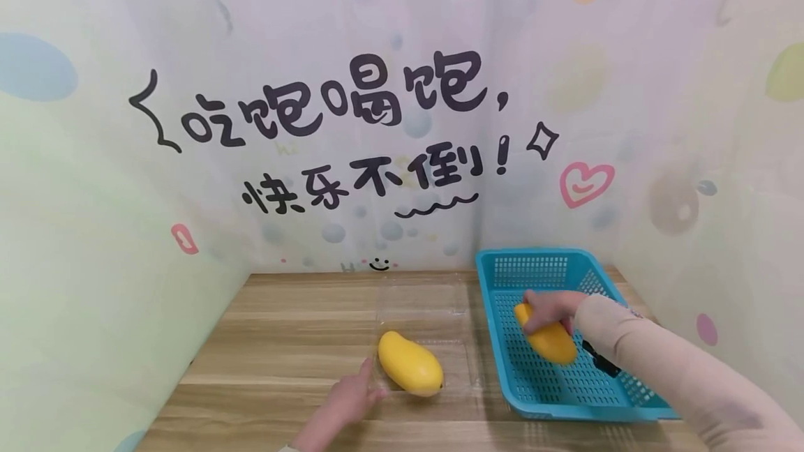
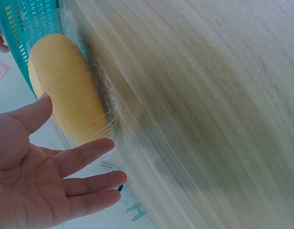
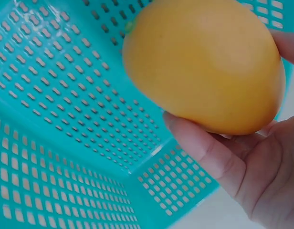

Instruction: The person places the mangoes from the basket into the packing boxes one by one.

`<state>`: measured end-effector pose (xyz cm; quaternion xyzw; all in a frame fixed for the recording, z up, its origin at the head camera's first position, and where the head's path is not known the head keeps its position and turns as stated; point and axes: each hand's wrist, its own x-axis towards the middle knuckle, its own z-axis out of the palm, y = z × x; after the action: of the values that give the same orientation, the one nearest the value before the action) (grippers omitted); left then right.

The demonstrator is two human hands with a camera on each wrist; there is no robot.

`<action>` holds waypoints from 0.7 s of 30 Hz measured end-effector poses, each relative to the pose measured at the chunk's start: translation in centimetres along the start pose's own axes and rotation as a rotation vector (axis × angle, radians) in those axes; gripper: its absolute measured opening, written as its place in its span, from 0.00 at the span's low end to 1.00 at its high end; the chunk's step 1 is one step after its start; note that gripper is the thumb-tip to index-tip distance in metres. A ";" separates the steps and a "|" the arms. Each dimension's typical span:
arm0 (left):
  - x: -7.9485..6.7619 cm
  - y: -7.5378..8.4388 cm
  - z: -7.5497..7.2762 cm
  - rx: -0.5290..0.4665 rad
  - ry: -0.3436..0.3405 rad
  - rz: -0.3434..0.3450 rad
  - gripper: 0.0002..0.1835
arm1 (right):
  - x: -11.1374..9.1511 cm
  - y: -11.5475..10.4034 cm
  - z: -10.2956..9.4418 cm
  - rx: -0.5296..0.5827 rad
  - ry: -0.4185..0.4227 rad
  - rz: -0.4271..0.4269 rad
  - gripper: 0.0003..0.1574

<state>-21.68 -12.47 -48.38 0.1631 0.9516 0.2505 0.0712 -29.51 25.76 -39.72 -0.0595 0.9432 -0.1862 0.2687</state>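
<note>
Head, mangoes: one smooth yellow oval mango [image 1: 555, 346] is in the right hand [image 1: 553, 309], over the blue perforated plastic basket [image 1: 581, 411]; another yellow mango [image 1: 410, 365] lies in the clear plastic box [image 1: 421, 298] left of the basket, just beside the left hand [image 1: 348, 396].
Head, pale printed backdrop [image 1: 301, 19]: behind the basket, black "吃饱喝饱,快乐不倒!"
Left wrist, left hand: fingers apart, gripping nothing; thumb at the boxed mango, contact unclear.
Right wrist, right hand: fingers and thumb curled round its mango, over the basket.
</note>
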 end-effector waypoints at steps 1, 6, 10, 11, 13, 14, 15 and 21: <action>0.0 0.0 0.0 -0.004 -0.001 -0.002 0.38 | -0.1 -0.2 -0.3 -0.005 0.004 -0.003 0.32; -0.1 0.0 0.0 -0.006 0.000 -0.002 0.39 | -0.4 -1.4 -1.8 -0.036 0.031 -0.028 0.33; -0.2 0.1 0.0 -0.012 -0.009 -0.011 0.39 | -0.3 -2.4 -2.7 -0.038 0.038 -0.044 0.33; -0.1 0.1 0.0 -0.011 -0.010 -0.014 0.39 | -0.2 -2.7 -2.9 -0.036 0.039 -0.043 0.33; -0.1 0.1 0.0 -0.010 -0.010 -0.020 0.39 | -0.1 -3.2 -3.2 -0.034 0.042 -0.046 0.33; -0.1 0.1 0.0 -0.008 -0.008 -0.023 0.39 | -0.1 -3.5 -3.3 -0.033 0.044 -0.048 0.34; -0.1 0.0 0.0 -0.008 -0.007 -0.023 0.39 | 0.0 -3.8 -3.4 -0.038 0.050 -0.050 0.35; -0.1 0.1 0.0 -0.003 -0.005 -0.019 0.39 | 0.7 -5.8 -3.8 -0.050 0.082 -0.077 0.36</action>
<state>-21.52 -12.45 -48.33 0.1546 0.9526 0.2507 0.0759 -32.01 21.45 -34.81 -0.0949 0.9548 -0.1748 0.2209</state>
